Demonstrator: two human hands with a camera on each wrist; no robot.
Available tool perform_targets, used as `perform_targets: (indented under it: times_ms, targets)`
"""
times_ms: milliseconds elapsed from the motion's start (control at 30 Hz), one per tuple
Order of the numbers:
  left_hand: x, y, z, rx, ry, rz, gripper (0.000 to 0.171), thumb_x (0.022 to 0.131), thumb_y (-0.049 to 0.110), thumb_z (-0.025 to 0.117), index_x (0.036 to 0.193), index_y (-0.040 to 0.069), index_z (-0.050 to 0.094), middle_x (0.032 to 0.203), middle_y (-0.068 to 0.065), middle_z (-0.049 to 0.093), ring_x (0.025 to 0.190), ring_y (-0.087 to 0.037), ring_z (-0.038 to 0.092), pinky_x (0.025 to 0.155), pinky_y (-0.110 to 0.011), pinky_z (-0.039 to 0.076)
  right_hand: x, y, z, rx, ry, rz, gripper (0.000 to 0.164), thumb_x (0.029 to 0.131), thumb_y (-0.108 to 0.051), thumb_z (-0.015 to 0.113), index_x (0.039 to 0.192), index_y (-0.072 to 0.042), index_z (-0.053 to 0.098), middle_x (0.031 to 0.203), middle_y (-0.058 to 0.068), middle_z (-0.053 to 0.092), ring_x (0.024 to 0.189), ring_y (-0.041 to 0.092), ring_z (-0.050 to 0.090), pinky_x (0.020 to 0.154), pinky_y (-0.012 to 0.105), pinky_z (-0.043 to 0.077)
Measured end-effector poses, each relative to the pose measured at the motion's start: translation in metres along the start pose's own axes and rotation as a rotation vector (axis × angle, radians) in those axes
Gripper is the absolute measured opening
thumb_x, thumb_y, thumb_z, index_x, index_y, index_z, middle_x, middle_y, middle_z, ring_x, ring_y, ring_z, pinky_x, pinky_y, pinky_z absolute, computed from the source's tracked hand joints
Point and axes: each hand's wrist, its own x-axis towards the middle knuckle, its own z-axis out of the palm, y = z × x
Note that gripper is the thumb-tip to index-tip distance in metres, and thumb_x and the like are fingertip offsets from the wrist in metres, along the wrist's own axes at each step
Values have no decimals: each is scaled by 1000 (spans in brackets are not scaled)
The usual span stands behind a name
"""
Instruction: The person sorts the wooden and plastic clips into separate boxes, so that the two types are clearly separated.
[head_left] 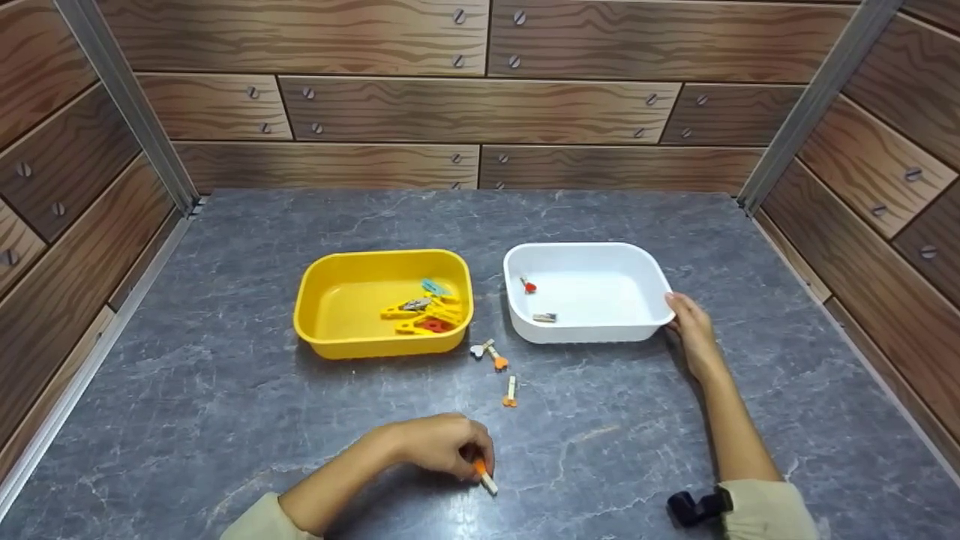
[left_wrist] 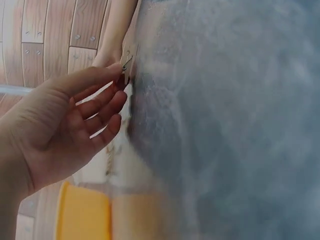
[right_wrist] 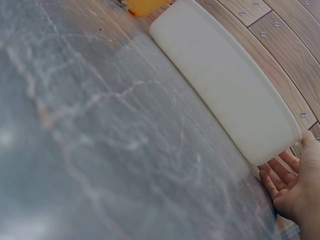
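Near the front of the table my left hand (head_left: 450, 444) pinches a small wooden clothespin (head_left: 488, 484) with an orange end between thumb and fingertips. In the left wrist view the clothespin (left_wrist: 128, 65) sits at the fingertips, its metal spring showing. My right hand (head_left: 691, 334) holds the white tub (head_left: 592, 334) at its near right corner, thumb at the rim and fingers along the outer wall. Inside that tub lie a clothespin with a red heart (head_left: 529, 286) and another small clothespin (head_left: 544, 318).
Left of the white tub stands a yellow tub (head_left: 382, 347) with several yellow, red and blue clips (head_left: 420, 309). Between tubs and left hand lie a white-heart clothespin (head_left: 478, 351), an orange-heart one (head_left: 499, 361) and another orange-ended one (head_left: 511, 392). Wood-patterned walls (head_left: 480, 109) surround the table.
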Motion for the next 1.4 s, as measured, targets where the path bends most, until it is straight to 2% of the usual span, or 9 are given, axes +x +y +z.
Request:
perform_targets:
  times_ms: [133,333,600,833,1167,1400]
  targets:
    - [1,1,-10,1,61,-11,13,77,1,66,89,6,67,77,6,57,63,3,47,57,-13,41,0,0,-1,8,-2,-7,36,97,-20,47,114,12,46,91,0,60,86,10,56,75,19,44]
    - [6,-1,-26,52,174,-6,13,79,3,66,91,8,68,83,6,61,71,-1,51,67,-17,44,0,0,0,5,8,-9,37,96,-21,47,114,11,47,91,-1,60,87,9,56,75,19,44]
    - [14,-3,-43,88,253,3,14,80,3,64,93,7,68,86,6,63,73,-5,54,67,-19,46,0,-1,1,-45,11,18,46,97,-22,45,122,16,41,97,2,56,91,11,54,77,18,43]
    - [25,-4,-52,114,342,-22,9,83,7,65,91,7,68,88,3,65,72,-6,54,66,-21,47,1,-1,0,-78,-7,41,50,98,-26,43,126,14,37,102,4,54,94,11,53,80,19,42]
    - [41,-3,-63,67,403,-95,8,84,7,65,91,6,70,81,3,64,72,-11,55,62,-20,45,1,2,-1,-19,4,12,36,96,-23,47,116,6,46,97,1,57,91,13,54,77,20,44]
    - [49,-2,-71,32,449,-81,9,84,5,64,92,5,70,78,0,65,66,-9,56,55,-19,44,0,2,-1,-20,-4,-4,43,97,-22,46,120,15,43,96,1,58,91,12,54,77,19,43]
